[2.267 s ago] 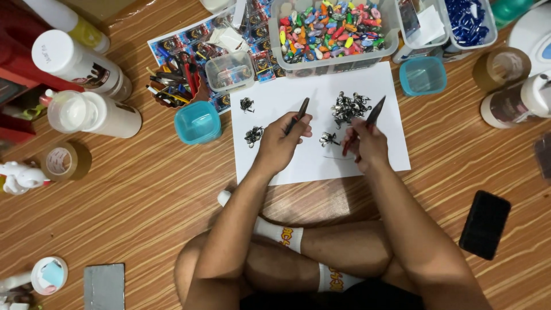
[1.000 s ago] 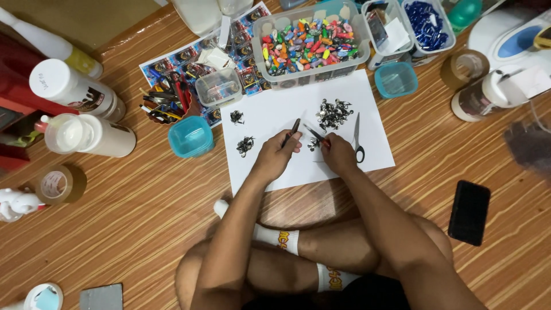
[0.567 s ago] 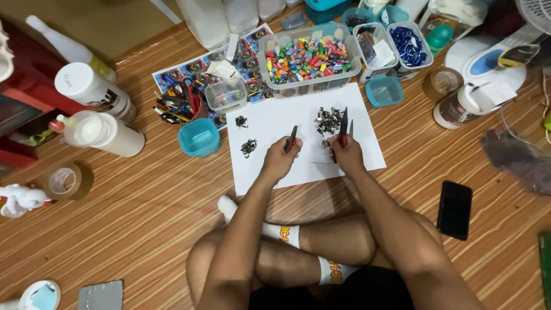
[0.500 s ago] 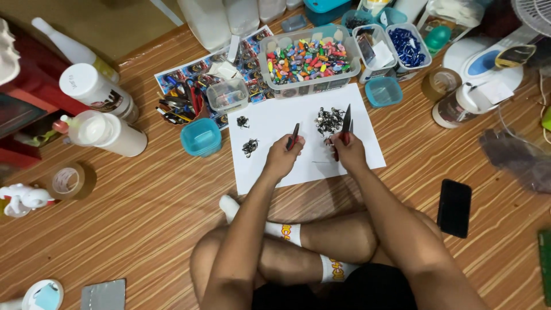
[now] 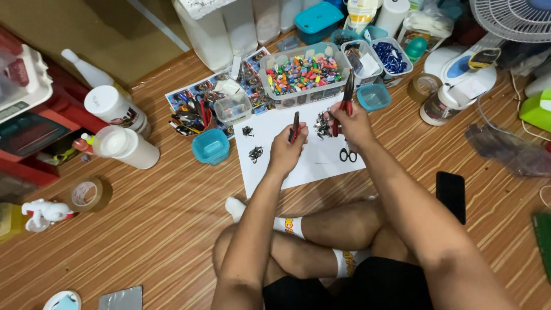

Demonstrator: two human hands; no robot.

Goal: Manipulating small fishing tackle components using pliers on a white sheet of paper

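You held red-handled pliers in your right hand and a second pair in your left hand, both grips closed on them above the white paper, the small dark pieces at twelve o'clock, probably needing steady pinching next

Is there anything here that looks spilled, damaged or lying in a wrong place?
Nothing looks spilled or damaged. The floor is crowded, but the small dark metal pieces lie in little heaps on the white sheet, where both hands work, each with pliers: left hand, right hand. A black phone lies flat beside the knee.
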